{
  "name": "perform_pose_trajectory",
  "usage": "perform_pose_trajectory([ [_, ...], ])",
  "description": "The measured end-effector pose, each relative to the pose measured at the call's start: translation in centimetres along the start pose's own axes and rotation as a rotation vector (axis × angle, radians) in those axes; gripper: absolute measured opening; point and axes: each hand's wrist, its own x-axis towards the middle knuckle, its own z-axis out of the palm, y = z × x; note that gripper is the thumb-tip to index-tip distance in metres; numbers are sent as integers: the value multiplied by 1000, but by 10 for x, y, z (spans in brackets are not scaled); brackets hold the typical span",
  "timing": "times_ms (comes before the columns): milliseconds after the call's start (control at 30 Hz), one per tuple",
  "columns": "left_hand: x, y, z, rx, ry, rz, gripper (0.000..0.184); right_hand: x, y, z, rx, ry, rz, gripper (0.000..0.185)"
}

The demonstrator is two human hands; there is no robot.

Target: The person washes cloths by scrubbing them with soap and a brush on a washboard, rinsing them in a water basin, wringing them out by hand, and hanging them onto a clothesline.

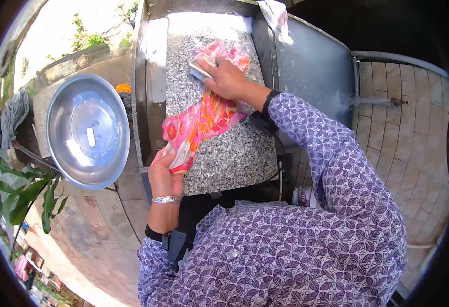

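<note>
A pink and orange patterned cloth (201, 122) lies bunched and stretched along a speckled stone slab (229, 163). My left hand (164, 171) grips its near end by the slab's left edge, fingers closed round the fabric. Over the far part of the cloth, my right hand (225, 79) is closed on a scrubbing brush (200, 70) with a pale back. The brush rests against the fabric, and its underside is mostly hidden. Some whitish suds or water show at the slab's far end.
Left of the slab stands a metal basin (66, 148) with a small white bar (91, 137) in it. An orange item (123, 88) sits between basin and slab. A white rag (277, 18) hangs over the sink's far edge. A grey basin compartment (314, 71) adjoins on the right.
</note>
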Motion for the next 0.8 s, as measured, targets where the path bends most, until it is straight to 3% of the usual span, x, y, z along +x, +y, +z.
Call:
perform_pose_trajectory([
  [33, 2, 1, 2, -16, 0, 2, 33, -34, -37, -5, 55, -67, -193, 63],
  [100, 4, 8, 3, -50, 91, 10, 27, -36, -32, 2, 27, -24, -214, 60],
  [167, -13, 27, 6, -56, 14, 221, 28, -39, -15, 13, -34, 84, -261, 55],
  [233, -24, 38, -1, -137, -10, 355, 30, 16, 58, 17, -182, 172, 142, 54],
  [267, -25, 39, -9, -132, -15, 360, 30, 27, 64, 15, -180, 180, 142, 54],
  [333, -27, 34, -17, -120, 95, 400, 33, 38, 55, -3, -199, 80, 357, 50],
  [400, -30, 27, -17, -142, 102, 374, 34, 4, -1, -5, -18, 8, 90, 49],
  [467, -26, 13, -15, -192, 117, 305, 35, -52, -72, 3, 111, 48, -449, 52],
  [567, -36, 19, -14, -152, 35, 326, 34, -43, -49, 19, 32, 26, -477, 57],
  [633, -43, 20, -23, -105, 41, 334, 33, 12, 23, 16, -59, 61, 54, 61],
  [700, -39, 16, -23, -177, 45, 297, 34, 34, 43, -1, -228, 87, 245, 57],
  [767, -39, 15, -24, -154, 53, 318, 37, 33, 22, -1, -152, -23, 223, 56],
  [800, -38, 14, -19, -193, 10, 284, 39, 10, -18, -7, -19, -80, 82, 56],
])
